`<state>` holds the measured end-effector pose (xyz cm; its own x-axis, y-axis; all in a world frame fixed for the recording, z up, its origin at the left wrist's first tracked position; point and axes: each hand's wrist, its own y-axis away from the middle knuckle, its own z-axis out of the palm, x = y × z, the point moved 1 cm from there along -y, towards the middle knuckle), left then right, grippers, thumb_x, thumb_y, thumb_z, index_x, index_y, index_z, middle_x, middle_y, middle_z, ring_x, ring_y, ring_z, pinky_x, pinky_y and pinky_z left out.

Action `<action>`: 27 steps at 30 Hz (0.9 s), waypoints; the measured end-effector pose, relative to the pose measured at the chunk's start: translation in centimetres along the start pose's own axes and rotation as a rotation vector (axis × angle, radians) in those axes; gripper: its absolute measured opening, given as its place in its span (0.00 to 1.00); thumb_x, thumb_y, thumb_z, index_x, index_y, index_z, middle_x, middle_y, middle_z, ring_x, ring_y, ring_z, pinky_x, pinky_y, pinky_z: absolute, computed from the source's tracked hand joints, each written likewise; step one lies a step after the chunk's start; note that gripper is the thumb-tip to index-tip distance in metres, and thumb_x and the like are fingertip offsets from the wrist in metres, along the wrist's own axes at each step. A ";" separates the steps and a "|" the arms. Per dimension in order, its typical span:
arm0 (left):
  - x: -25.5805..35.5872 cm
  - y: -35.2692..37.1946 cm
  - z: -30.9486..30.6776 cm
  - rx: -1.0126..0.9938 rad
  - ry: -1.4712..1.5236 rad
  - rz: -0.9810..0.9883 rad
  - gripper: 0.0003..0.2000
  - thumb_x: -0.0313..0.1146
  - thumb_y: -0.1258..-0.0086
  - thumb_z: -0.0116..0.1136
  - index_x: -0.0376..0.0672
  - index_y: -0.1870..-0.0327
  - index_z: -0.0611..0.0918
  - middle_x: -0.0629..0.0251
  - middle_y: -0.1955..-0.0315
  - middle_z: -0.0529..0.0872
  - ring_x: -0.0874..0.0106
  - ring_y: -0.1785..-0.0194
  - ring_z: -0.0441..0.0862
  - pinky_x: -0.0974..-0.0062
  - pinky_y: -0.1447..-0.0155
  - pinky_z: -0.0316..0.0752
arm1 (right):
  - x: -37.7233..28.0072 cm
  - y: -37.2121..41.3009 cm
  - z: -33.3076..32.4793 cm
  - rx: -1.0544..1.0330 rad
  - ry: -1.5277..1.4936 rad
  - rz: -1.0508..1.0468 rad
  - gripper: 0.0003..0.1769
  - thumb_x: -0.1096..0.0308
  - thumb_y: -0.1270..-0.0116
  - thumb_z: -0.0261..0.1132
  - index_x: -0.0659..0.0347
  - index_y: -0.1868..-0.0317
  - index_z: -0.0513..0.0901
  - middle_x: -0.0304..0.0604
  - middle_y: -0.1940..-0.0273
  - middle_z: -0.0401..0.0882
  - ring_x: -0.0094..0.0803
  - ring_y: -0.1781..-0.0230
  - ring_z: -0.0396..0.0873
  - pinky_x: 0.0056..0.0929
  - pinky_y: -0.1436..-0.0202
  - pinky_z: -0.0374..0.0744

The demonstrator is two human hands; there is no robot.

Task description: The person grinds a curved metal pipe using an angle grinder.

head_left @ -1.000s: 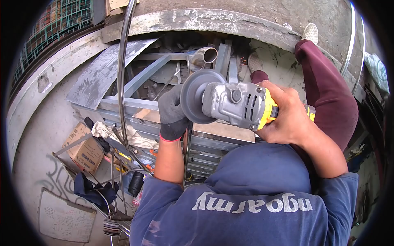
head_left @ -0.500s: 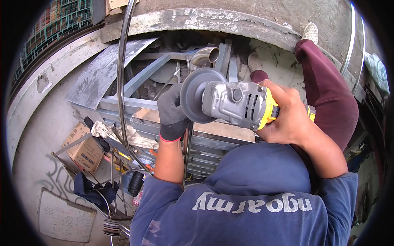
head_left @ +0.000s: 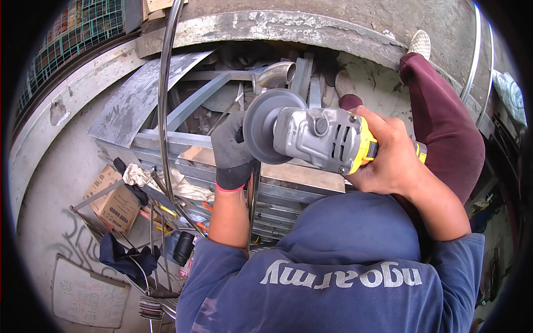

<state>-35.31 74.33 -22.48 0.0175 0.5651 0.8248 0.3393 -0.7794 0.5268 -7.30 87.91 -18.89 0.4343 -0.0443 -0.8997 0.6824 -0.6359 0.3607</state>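
Observation:
My right hand (head_left: pixel 388 152), bare, is wrapped around the body of a grey and yellow angle grinder (head_left: pixel 319 136). Its grey disc (head_left: pixel 266 126) faces left, beside my left hand (head_left: pixel 230 147). That hand wears a grey and black glove with a red cuff edge. The gloved fingers are curled and partly hidden behind the disc. A shiny metal tube (head_left: pixel 254 191) runs down from under the glove, which appears closed on it. Where the disc meets the tube, if it does, is hidden.
Stacked grey metal bars (head_left: pixel 194 95) lie below my hands, with a bent pipe (head_left: pixel 277 73) and a metal sheet (head_left: pixel 147 91). A tall curved tube (head_left: pixel 165 100) stands left. A cardboard box (head_left: pixel 114 202) and a dark cloth (head_left: pixel 129 258) are at lower left.
My gloved left hand and the grinder's disc have shifted very slightly. My right hand keeps the same grip on the grinder.

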 end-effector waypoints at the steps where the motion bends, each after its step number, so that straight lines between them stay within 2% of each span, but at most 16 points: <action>1: -0.1 0.0 -0.1 -0.010 -0.013 0.000 0.18 0.26 0.36 0.82 0.35 0.45 0.92 0.64 0.53 0.96 0.77 0.53 0.90 0.74 0.43 0.84 | 0.0 -0.1 -0.1 0.004 -0.002 -0.010 0.27 0.68 0.47 0.83 0.62 0.47 0.85 0.56 0.63 0.89 0.61 0.60 0.90 0.50 0.56 0.87; 5: -3.1 -0.3 -0.8 -0.016 -0.015 0.009 0.17 0.26 0.37 0.83 0.37 0.47 0.92 0.65 0.54 0.96 0.78 0.53 0.90 0.73 0.44 0.84 | -0.1 0.1 0.0 -0.007 0.013 0.012 0.27 0.68 0.48 0.84 0.62 0.47 0.85 0.56 0.64 0.89 0.62 0.61 0.90 0.50 0.57 0.87; 10: -0.1 -0.3 0.1 0.052 -0.195 0.088 0.17 0.26 0.38 0.85 0.37 0.48 0.93 0.65 0.54 0.96 0.78 0.54 0.89 0.74 0.45 0.84 | 0.1 0.2 0.1 0.001 0.021 0.013 0.28 0.68 0.48 0.84 0.62 0.47 0.85 0.57 0.64 0.89 0.62 0.63 0.90 0.51 0.58 0.86; 16: 0.1 -0.3 0.4 0.076 -0.125 0.039 0.19 0.25 0.40 0.87 0.38 0.48 0.92 0.65 0.55 0.96 0.78 0.54 0.89 0.74 0.45 0.84 | 0.0 0.0 0.2 0.030 0.039 -0.032 0.28 0.68 0.48 0.84 0.62 0.46 0.85 0.56 0.63 0.89 0.61 0.63 0.90 0.50 0.58 0.87; 19: -0.2 -0.3 0.2 0.060 -0.161 0.120 0.19 0.25 0.40 0.88 0.38 0.49 0.92 0.65 0.55 0.96 0.78 0.54 0.89 0.74 0.45 0.84 | 0.0 0.2 0.4 0.007 0.009 -0.015 0.29 0.68 0.48 0.84 0.63 0.45 0.85 0.56 0.64 0.89 0.61 0.63 0.90 0.50 0.58 0.87; 27: -0.1 -0.4 0.2 0.086 -0.199 0.110 0.19 0.25 0.42 0.88 0.40 0.50 0.92 0.66 0.56 0.95 0.78 0.54 0.89 0.74 0.46 0.84 | -0.2 0.0 0.2 0.015 0.037 0.001 0.28 0.68 0.48 0.84 0.63 0.46 0.85 0.57 0.64 0.89 0.61 0.62 0.90 0.51 0.58 0.86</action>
<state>-35.21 74.61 -22.84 0.2410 0.5271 0.8149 0.4034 -0.8181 0.4099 -7.44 87.78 -18.77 0.4562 -0.0169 -0.8897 0.6732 -0.6472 0.3575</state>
